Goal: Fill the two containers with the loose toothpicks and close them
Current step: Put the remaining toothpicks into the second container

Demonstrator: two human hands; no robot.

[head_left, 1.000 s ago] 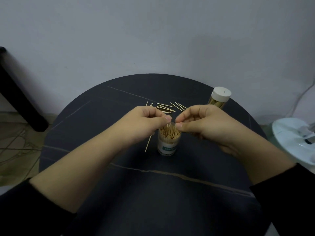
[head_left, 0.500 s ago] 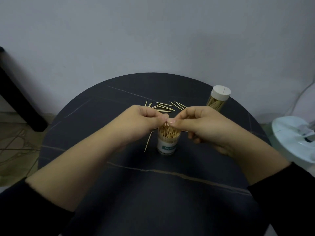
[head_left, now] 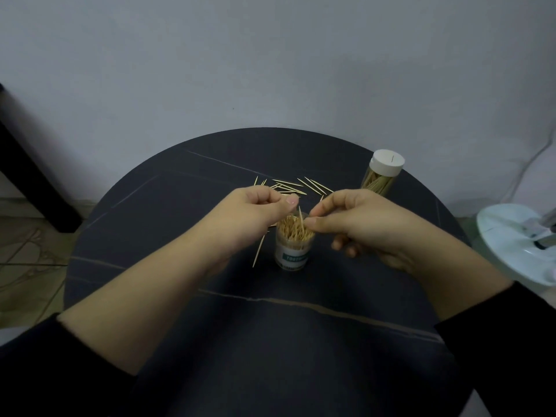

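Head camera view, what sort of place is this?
Probably a room in a home: a small round dark table stands close to a plain white wall, with patterned floor tiles at the left.

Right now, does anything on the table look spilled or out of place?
Yes. Loose toothpicks lie scattered on the table beyond the open container. A stray toothpick shows left of it, below the left hand. A raised toothpick, pinched by the right hand, stands above the rest in it. The capped container looks fine.
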